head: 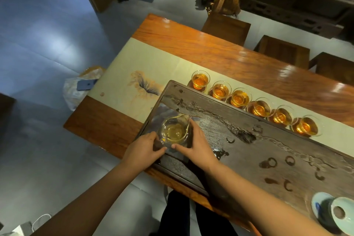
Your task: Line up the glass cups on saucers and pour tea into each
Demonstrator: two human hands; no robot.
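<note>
Several glass cups [239, 97] holding amber tea stand in a row on dark saucers [192, 84], just beyond the far edge of the dark stone tea tray [277, 151]. A glass pitcher [174, 130] with a little pale tea stands on the tray's left end. My left hand [143, 149] grips the pitcher's handle side. My right hand [197, 145] cups the pitcher's right wall, thumb in front of it. The pitcher's base is hidden by my fingers.
A pale celadon gaiwan [325, 210] with its lid tilted sits at the tray's near right. A cream runner [134, 67] with a painted flower covers the wooden table [220, 48]. Wooden stools [226, 28] stand behind it. A phone on a bag [86, 84] lies left of it.
</note>
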